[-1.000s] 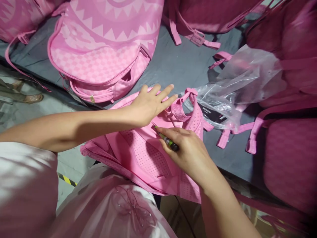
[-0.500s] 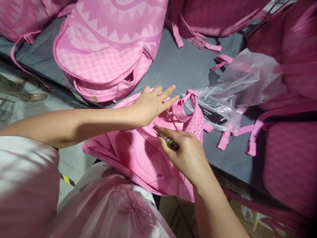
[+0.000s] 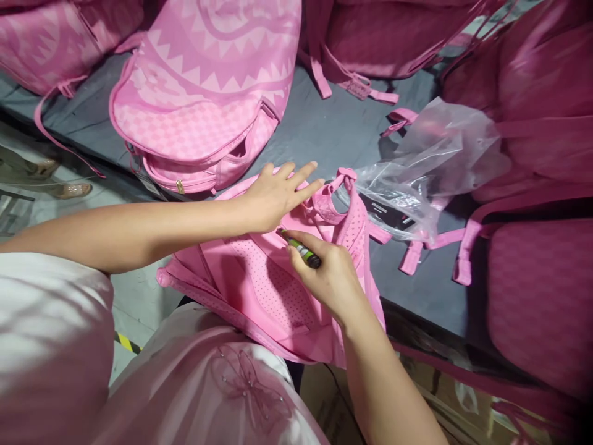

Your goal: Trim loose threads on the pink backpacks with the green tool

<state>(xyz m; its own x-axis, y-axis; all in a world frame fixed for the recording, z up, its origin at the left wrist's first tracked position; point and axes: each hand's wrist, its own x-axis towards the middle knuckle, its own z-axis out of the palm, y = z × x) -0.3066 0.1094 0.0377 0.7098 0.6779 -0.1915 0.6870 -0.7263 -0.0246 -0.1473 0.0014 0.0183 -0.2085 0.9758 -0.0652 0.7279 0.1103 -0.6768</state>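
A pink backpack (image 3: pixel 278 296) lies back panel up at the table's front edge, its dotted mesh padding and shoulder straps showing. My left hand (image 3: pixel 278 194) rests flat across its upper part, fingers spread and holding nothing. In my right hand (image 3: pixel 327 272) is a green and black marker pen (image 3: pixel 303 250), gripped between thumb and fingers. The pen's front end points at the pink panel just below my left palm. Whether the tip touches the fabric, I cannot tell.
Another pink backpack (image 3: pixel 208 93) with a tooth pattern stands behind. Darker pink backpacks (image 3: pixel 537 296) fill the right side. A clear plastic bag (image 3: pixel 445 148) lies beside the straps on the grey table (image 3: pixel 319 133). Below left, a person's foot (image 3: pixel 74 190) shows on the floor.
My right hand and the pen have shifted slightly left and up in view. The left hand stays spread on the backpack. The whole view has shifted a little.
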